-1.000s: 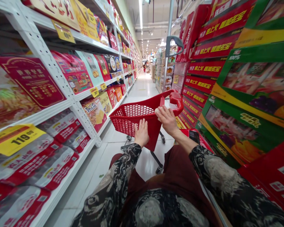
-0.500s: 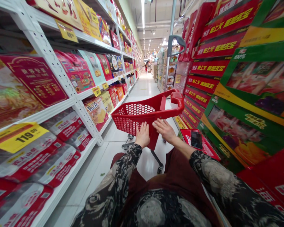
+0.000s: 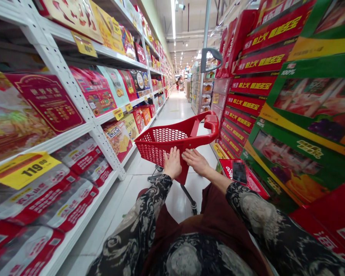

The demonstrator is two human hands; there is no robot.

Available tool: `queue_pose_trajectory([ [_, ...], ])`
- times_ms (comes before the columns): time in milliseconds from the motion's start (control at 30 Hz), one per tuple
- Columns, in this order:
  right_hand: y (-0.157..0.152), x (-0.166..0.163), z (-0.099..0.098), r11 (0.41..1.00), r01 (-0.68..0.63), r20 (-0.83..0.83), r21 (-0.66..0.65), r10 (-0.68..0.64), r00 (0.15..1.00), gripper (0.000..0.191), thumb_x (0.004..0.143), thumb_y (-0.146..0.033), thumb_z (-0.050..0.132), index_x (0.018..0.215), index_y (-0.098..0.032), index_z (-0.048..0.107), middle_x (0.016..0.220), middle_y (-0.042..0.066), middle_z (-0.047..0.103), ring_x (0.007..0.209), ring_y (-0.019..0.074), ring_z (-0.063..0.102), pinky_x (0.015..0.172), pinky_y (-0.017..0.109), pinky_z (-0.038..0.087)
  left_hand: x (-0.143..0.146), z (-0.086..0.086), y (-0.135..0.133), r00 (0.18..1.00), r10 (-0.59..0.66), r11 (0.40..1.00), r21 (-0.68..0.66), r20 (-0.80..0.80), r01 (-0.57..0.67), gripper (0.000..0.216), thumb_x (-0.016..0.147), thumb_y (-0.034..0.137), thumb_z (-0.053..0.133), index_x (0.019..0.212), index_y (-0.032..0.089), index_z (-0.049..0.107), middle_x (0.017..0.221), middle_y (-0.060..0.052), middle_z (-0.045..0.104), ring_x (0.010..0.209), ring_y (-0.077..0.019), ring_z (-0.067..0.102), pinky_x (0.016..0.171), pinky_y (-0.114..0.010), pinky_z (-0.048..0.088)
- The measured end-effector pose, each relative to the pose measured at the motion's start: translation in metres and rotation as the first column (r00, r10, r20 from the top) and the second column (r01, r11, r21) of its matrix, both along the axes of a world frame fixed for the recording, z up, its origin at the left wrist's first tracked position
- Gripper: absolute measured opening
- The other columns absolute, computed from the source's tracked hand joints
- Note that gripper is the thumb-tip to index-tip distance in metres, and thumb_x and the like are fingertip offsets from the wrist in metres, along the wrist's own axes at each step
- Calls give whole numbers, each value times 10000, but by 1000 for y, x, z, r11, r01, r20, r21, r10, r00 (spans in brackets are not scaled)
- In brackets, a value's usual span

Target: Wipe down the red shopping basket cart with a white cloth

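A red plastic shopping cart (image 3: 195, 143) stands sideways in front of me, its perforated basket towards the left and its handle at the right. My left hand (image 3: 173, 163) lies against the cart's near side with the fingers stretched out. Just right of it, my right hand (image 3: 196, 161) rests flat on the same red side panel, fingers extended. Neither hand is wrapped round anything. I see nothing inside the visible part of the basket. Below, a dark cart leg with a wheel (image 3: 193, 209) reaches the floor near my knees.
White metal shelves (image 3: 94, 134) with boxed snacks and bottle packs run along the left. Stacked red cartons (image 3: 248, 101) and green fruit cartons (image 3: 301, 111) line the right. A red box (image 3: 255, 186) lies low beside my right forearm. The tiled aisle (image 3: 176, 101) runs ahead to a distant person.
The cart's handle end has shifted slightly left and down in view. My right hand has moved slightly left, closer to my left hand. Both hands stay on the cart's side.
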State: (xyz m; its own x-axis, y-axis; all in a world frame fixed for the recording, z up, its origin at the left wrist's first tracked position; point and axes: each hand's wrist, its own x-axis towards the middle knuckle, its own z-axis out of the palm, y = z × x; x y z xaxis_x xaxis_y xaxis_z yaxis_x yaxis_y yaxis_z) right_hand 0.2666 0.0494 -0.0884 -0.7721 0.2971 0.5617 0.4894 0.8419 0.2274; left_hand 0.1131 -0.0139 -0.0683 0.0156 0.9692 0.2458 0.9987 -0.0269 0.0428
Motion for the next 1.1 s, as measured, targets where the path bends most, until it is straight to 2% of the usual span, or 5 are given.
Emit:
queue_pose_trajectory([
  [100, -4, 5, 20, 1000, 17, -107, 1, -17, 994, 314, 910, -148, 472, 1183, -191, 621, 1291, 84, 595, 1291, 235, 462, 1076, 455, 364, -5, 14, 7, 998, 47, 998, 28, 48, -49, 770, 715, 141, 443, 1446, 63, 212, 1558, -146, 128, 1439, -258, 115, 1139, -547, 149],
  [233, -1, 12, 62, 975, 220, -421, -39, -216, 881, 403, 921, -131, 385, 1275, -218, 554, 1380, 92, 510, 1371, 231, 340, 1134, 498, 237, -7, 46, 24, 994, 55, 996, 72, 89, -61, 833, 711, 175, 477, 1468, 117, 137, 1567, -128, 101, 1443, -266, 80, 1142, -541, 144],
  [367, 5, 9, 75, 939, 314, -498, -142, -342, 797, 401, 896, -116, 380, 1239, -188, 575, 1352, 105, 531, 1329, 250, 390, 1112, 485, 280, -2, 64, 34, 990, -2, 994, -104, 142, 17, 835, 716, 253, 518, 1464, 158, 159, 1562, -110, 148, 1437, -266, 119, 1134, -556, 155],
  [767, 19, 19, 59, 956, 245, -588, -159, -291, 755, 385, 861, -98, 386, 1170, -192, 596, 1329, 107, 532, 1336, 249, 361, 1101, 513, 280, 12, 50, 33, 982, 9, 998, -63, 190, 3, 844, 703, 322, 545, 1453, 175, 185, 1554, -108, 182, 1423, -271, 170, 1126, -583, 147],
  [1100, 10, 7, 80, 853, 433, -420, -293, -521, 743, 382, 884, -142, 400, 1235, -148, 551, 1363, 137, 494, 1328, 258, 354, 1115, 459, 237, 25, 47, 31, 976, 40, 997, -66, 214, -26, 896, 686, 266, 551, 1467, 192, 119, 1570, -114, 102, 1438, -288, 99, 1111, -593, 176],
])
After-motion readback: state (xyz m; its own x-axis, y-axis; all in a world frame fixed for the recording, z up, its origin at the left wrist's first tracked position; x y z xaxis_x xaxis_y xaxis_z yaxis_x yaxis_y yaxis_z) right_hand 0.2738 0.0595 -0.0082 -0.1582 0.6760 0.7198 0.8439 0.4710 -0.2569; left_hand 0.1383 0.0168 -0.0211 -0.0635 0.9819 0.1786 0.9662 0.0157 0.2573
